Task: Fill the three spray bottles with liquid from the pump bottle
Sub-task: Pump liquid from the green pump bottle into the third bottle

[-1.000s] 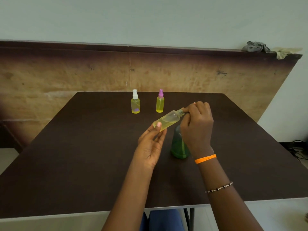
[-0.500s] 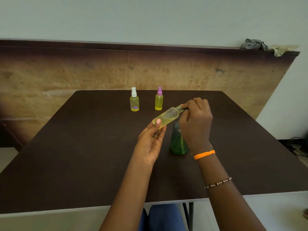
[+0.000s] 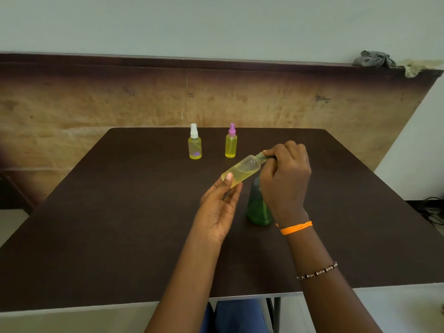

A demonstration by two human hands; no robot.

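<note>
My left hand holds a clear spray bottle of yellow liquid, tilted with its neck up to the right. My right hand is closed at the bottle's threaded neck, and whatever it pinches is hidden by the fingers. Just behind my right hand stands the green pump bottle, its top hidden. Farther back on the dark table stand two filled spray bottles: one with a white cap and one with a purple cap.
A brown wooden panel runs behind the table. Crumpled cloths lie on its top ledge at the right. Cables lie on the floor to the right.
Both hands and the tilted bottle stay in nearly the same pose. My right fingers have shifted slightly at the neck.
</note>
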